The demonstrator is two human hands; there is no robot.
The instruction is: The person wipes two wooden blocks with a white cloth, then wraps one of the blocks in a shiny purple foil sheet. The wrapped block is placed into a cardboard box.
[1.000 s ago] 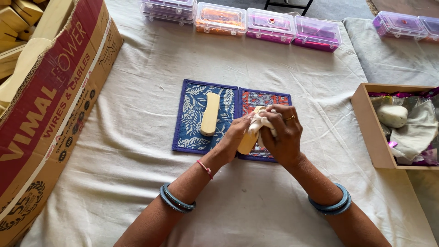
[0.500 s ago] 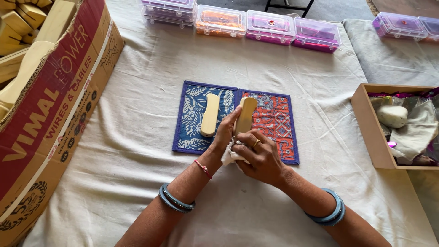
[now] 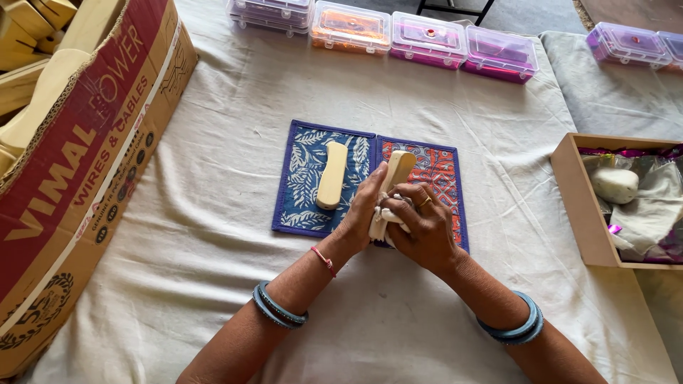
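A pale wooden block (image 3: 395, 174) stands tilted over the red patterned mat (image 3: 437, 178). My left hand (image 3: 363, 213) grips its lower left side. My right hand (image 3: 420, 224) presses a small white cloth (image 3: 390, 213) against the block's lower end. A second pale wooden block (image 3: 332, 175) lies flat on the blue leaf-patterned mat (image 3: 302, 206), just left of my hands. Both mats lie side by side on the white cloth-covered surface (image 3: 213, 235).
A large cardboard box (image 3: 78, 178) with several wooden pieces fills the left edge. Several clear plastic boxes (image 3: 427, 39) with coloured contents line the far side. A shallow wooden tray (image 3: 580, 206) at right holds a white lump and crumpled cloth.
My right hand slid with the white cloth from the block's upper part down to its lower end, then back up a little. The left hand kept its hold on the block.
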